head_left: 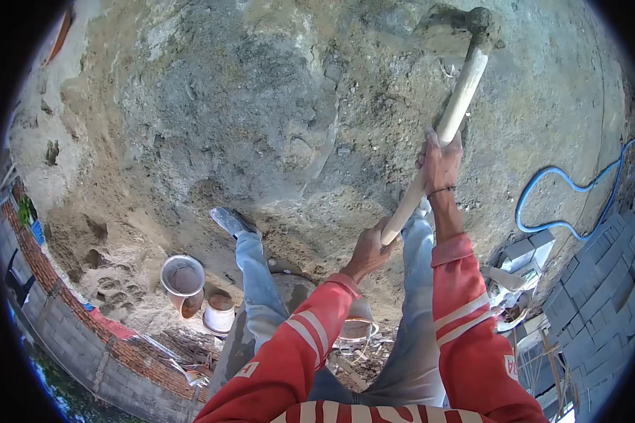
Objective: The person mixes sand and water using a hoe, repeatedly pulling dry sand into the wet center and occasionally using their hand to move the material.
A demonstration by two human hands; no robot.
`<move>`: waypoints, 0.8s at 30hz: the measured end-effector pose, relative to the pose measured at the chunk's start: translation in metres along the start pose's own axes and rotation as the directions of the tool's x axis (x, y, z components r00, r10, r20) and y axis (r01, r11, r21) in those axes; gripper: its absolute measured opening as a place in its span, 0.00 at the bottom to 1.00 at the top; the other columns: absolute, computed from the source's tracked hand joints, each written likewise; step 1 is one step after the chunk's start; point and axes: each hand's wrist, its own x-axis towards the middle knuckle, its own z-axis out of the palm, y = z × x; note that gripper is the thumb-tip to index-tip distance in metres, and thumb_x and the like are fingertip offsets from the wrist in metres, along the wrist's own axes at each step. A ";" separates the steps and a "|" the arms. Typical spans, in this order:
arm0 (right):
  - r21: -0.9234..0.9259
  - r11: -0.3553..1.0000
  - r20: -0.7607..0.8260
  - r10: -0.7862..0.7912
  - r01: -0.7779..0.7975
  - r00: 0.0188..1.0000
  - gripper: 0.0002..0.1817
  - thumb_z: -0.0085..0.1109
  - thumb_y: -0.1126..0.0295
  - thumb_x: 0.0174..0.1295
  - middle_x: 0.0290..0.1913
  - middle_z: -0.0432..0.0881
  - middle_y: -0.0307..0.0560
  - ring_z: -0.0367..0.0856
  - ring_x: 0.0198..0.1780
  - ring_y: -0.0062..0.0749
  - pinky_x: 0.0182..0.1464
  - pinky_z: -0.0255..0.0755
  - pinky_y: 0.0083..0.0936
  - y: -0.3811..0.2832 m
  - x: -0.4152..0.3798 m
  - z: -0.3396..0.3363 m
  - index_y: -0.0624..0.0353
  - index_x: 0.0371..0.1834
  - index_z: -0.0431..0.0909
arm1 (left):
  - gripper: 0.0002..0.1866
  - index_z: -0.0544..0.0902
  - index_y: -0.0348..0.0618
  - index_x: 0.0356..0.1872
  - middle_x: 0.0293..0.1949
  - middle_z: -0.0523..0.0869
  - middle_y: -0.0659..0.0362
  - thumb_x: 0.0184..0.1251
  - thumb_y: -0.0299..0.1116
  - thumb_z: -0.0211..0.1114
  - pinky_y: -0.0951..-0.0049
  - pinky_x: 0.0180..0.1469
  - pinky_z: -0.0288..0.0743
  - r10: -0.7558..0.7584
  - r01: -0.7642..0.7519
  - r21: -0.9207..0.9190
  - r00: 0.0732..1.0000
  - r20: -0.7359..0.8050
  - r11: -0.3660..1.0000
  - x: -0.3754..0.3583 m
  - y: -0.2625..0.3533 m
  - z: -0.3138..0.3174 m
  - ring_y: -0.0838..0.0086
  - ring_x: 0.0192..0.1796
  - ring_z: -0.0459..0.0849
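Observation:
A hoe with a pale wooden handle (466,94) slants from the lower middle to the upper right, its dirt-covered head (483,28) over the sandy ground (226,92). My left hand (367,252) is wrapped round the handle's near end. Farther up, my right hand (442,161), with a dark band at the wrist, grips the middle of the handle. Both sleeves are red with pale stripes. The hoe's blade is partly hidden in shadow and dirt.
Buckets (183,276) stand at the lower left, near a brick wall (92,317). Another bucket (356,329) is between my legs. A blue hose (554,169) curls at the right, above stacked grey blocks (603,282). My shoe (229,221) rests on the ground.

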 end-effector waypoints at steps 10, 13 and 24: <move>-0.727 0.687 0.246 0.266 -0.005 0.932 0.19 0.57 0.59 0.59 0.21 0.82 0.54 0.85 0.25 0.40 0.32 0.81 0.34 0.026 0.098 0.030 0.70 0.28 0.80 | 0.18 0.73 0.36 0.44 0.33 0.82 0.41 0.59 0.37 0.65 0.53 0.38 0.74 -0.197 0.195 -0.029 0.961 -0.192 0.980 -0.009 0.121 0.004 0.46 0.36 0.81; -0.747 0.657 0.191 0.360 -0.103 0.913 0.19 0.57 0.62 0.59 0.26 0.83 0.57 0.85 0.24 0.46 0.27 0.81 0.35 0.040 0.032 0.034 0.73 0.38 0.75 | 0.16 0.74 0.35 0.40 0.29 0.81 0.44 0.59 0.37 0.64 0.56 0.35 0.72 -0.299 0.288 -0.095 0.944 -0.140 0.953 -0.061 0.111 -0.002 0.50 0.33 0.81; -0.347 0.676 0.244 0.734 -0.650 0.634 0.15 0.58 0.62 0.58 0.22 0.77 0.49 0.79 0.24 0.39 0.29 0.78 0.40 0.202 -0.161 0.034 0.64 0.36 0.74 | 0.21 0.75 0.29 0.37 0.31 0.81 0.41 0.56 0.41 0.64 0.56 0.38 0.72 -0.523 0.491 0.206 0.841 0.141 0.846 -0.174 0.056 -0.094 0.50 0.35 0.83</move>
